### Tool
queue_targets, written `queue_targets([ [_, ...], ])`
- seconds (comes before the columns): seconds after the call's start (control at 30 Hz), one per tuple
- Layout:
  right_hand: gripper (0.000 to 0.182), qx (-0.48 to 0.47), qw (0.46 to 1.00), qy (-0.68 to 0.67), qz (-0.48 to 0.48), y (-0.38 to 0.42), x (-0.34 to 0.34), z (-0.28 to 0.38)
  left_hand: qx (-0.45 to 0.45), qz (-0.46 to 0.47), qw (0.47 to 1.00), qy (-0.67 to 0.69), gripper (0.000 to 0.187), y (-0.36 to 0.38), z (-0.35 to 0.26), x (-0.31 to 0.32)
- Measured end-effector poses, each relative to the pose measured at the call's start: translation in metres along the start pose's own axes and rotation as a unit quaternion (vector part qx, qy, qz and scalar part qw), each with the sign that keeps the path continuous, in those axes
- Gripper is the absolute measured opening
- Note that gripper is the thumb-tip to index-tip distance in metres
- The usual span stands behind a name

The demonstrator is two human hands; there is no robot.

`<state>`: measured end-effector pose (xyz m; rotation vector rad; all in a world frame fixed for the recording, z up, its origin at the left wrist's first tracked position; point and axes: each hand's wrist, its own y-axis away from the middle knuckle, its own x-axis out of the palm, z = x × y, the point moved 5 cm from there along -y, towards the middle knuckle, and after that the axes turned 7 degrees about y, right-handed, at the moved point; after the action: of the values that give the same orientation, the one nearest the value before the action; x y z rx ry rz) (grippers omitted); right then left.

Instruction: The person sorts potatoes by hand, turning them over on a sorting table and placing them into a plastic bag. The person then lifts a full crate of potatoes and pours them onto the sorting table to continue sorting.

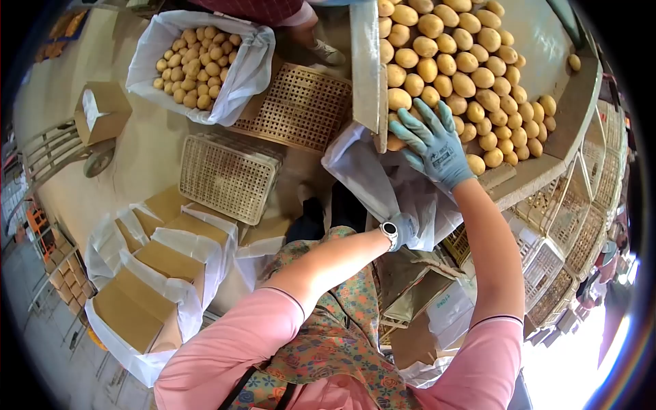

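Note:
Many round yellow-brown potatoes [463, 84] lie on a sorting table with a raised metal edge [365, 65]. My right hand [437, 147], in a grey-blue glove, rests on the potatoes at the table's near edge, its fingers spread. Below the edge, my left hand [404, 231], also gloved and with a watch at the wrist, is at a white plastic liner [372, 174]. Its fingers are mostly hidden by the liner and the hand's own back.
A lined box of potatoes [246, 85] stands at the upper left, beside plastic crates [229, 179]. Lined cardboard boxes [133, 307] sit at the lower left. Another person's leg and shoe [328, 52] show at the top. Stacked crates [564, 222] stand at right.

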<state>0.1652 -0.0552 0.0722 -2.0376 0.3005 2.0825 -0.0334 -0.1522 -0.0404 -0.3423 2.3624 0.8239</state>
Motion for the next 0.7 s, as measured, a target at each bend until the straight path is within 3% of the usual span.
queue_targets([
  [0.03, 0.072, 0.000, 1.000, -0.006, -0.005, 0.000, -0.002, 0.001, 0.000, 0.005, 1.000, -0.006, 0.037, -0.004, -0.005, 0.011],
  [0.1, 0.071, 0.004, 1.000, -0.009, -0.010, 0.003, -0.003, 0.003, -0.067, -0.204, 0.977, 0.015, 0.048, -0.003, -0.011, 0.040],
  [0.13, 0.071, 0.001, 1.000, -0.006, -0.012, 0.000, -0.003, 0.002, -0.070, -0.238, 0.940, -0.235, 0.049, -0.048, -0.004, 0.095],
  [0.17, 0.070, 0.009, 1.000, -0.014, -0.006, -0.001, -0.004, 0.002, -0.067, -0.222, 0.972, 0.040, 0.045, 0.046, 0.006, -0.005],
  [0.23, 0.070, 0.008, 1.000, -0.021, -0.018, -0.001, -0.004, 0.003, -0.119, -0.312, 0.942, -0.025, 0.043, 0.096, 0.043, -0.043],
  [0.33, 0.071, 0.001, 0.999, -0.024, -0.024, 0.000, -0.006, 0.005, -0.233, -0.123, 0.962, 0.072, 0.035, 0.126, 0.119, -0.007],
  [0.37, 0.072, 0.004, 1.000, -0.021, -0.014, -0.001, -0.004, 0.004, -0.205, -0.101, 0.973, -0.019, 0.024, 0.126, 0.127, 0.007],
  [0.43, 0.075, -0.003, 1.000, -0.022, -0.013, 0.000, -0.005, 0.003, -0.155, -0.143, 0.978, 0.012, 0.017, 0.116, 0.131, 0.031],
  [0.7, 0.078, -0.007, 0.999, -0.031, -0.036, 0.003, -0.001, 0.002, -0.165, -0.110, 0.980, -0.027, 0.024, 0.123, 0.099, 0.036],
])
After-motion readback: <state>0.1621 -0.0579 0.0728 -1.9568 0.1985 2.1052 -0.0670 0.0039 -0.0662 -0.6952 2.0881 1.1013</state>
